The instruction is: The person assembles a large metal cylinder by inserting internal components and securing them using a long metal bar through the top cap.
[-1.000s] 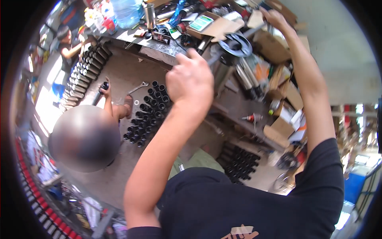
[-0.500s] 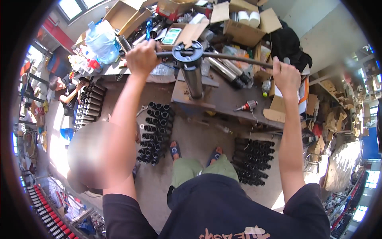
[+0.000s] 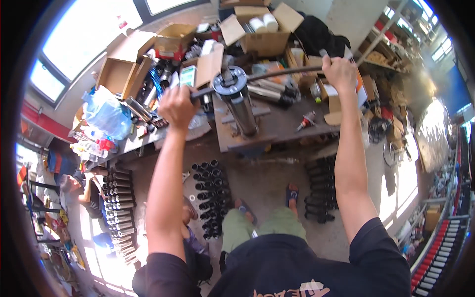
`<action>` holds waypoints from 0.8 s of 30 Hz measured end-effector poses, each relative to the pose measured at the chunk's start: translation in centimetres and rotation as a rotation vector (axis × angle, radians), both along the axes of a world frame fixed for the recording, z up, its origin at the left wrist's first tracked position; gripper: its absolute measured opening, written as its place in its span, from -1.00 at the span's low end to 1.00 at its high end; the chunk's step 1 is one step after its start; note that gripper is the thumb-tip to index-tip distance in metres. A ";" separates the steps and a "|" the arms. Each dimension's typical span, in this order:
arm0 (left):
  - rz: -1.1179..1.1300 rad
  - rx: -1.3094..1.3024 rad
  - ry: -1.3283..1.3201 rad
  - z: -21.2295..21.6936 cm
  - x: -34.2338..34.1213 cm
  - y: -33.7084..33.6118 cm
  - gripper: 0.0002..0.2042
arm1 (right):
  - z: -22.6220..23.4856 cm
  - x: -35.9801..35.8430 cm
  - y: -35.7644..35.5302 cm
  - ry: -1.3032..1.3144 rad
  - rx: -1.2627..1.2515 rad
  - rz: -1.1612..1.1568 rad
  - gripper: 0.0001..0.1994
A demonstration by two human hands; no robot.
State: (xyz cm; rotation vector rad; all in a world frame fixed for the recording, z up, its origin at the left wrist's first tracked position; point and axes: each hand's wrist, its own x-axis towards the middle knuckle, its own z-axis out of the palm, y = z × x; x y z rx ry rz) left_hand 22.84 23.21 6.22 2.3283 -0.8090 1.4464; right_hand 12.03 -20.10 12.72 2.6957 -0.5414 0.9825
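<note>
Both my hands grip a long dark metal bar [image 3: 284, 73], one on each side of an upright dark metal cylinder [image 3: 241, 110]. The bar meets a round flanged head [image 3: 229, 80] with holes at the cylinder's top; how they join is hard to make out. My left hand [image 3: 177, 108] is closed round the bar's short left end, close to the head. Farther out, my right hand [image 3: 341, 74] is wrapped round the long right end. The cylinder's foot stands on a metal plate at the workbench [image 3: 292, 129].
Shiny tubes [image 3: 269, 93], open cardboard boxes [image 3: 264, 43] and a blue plastic bag [image 3: 107, 113] crowd the bench. A red-and-silver tool [image 3: 307, 120] lies near its edge. Rows of black tubes [image 3: 210, 185] stand on the floor. Another person [image 3: 89, 193] is at the left.
The whole view has turned, so bench and bar now slope up to the right together. Both hands keep their hold; any turn of the bar against the bench is too slight to tell.
</note>
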 end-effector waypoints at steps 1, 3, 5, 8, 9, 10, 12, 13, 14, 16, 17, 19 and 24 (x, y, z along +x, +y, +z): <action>0.012 0.012 -0.023 -0.3 0.9 0.5 -0.82 | -0.1 -1.9 1.5 -0.012 -0.015 -0.015 -0.48; -0.074 -0.010 -0.065 0.7 3.1 0.9 -0.75 | 0.8 -8.3 6.7 0.031 0.111 -0.017 -0.48; 0.053 0.037 -0.016 1.6 4.8 -0.1 -0.76 | 0.8 -12.4 9.3 -0.029 0.154 0.002 -0.49; 0.169 -0.336 -0.081 -0.6 1.9 -3.7 -0.36 | 0.1 -11.8 6.5 0.051 0.237 -0.139 -0.52; 0.195 -0.612 0.446 -1.6 -0.5 -6.2 -0.30 | -0.2 -11.0 4.8 0.052 0.286 -0.159 -0.53; 0.352 -0.804 0.969 -2.4 -2.9 -8.8 -0.23 | -0.8 -10.1 2.6 0.027 0.317 -0.160 -0.54; -0.418 -2.066 1.824 -7.5 -2.5 -12.6 -0.46 | -1.0 -7.7 -0.2 -0.049 0.307 0.012 -0.56; -0.813 -2.479 1.985 -7.9 -2.1 -12.9 -0.46 | -1.0 -6.6 -1.2 -0.074 0.272 0.119 -0.56; -0.741 -2.585 1.947 -6.9 -2.4 -13.3 -0.51 | -1.3 -6.4 -3.1 -0.106 0.244 0.155 -0.58; -0.736 -2.673 1.839 -4.2 -4.7 -13.7 -0.61 | -2.5 -8.2 -9.1 -0.154 0.185 0.185 -0.61; -0.820 -2.653 1.792 -2.9 -6.3 -14.7 -0.66 | -5.4 -10.5 -14.8 -0.177 0.114 0.147 -0.62; -1.001 -2.498 1.599 2.2 -14.1 -16.8 -0.68 | -14.9 -19.0 -26.6 -0.186 -0.206 0.067 -0.58; -1.479 -1.921 1.550 2.0 -22.2 -14.7 -0.36 | -27.8 -33.4 -12.3 0.634 1.189 -0.067 -0.34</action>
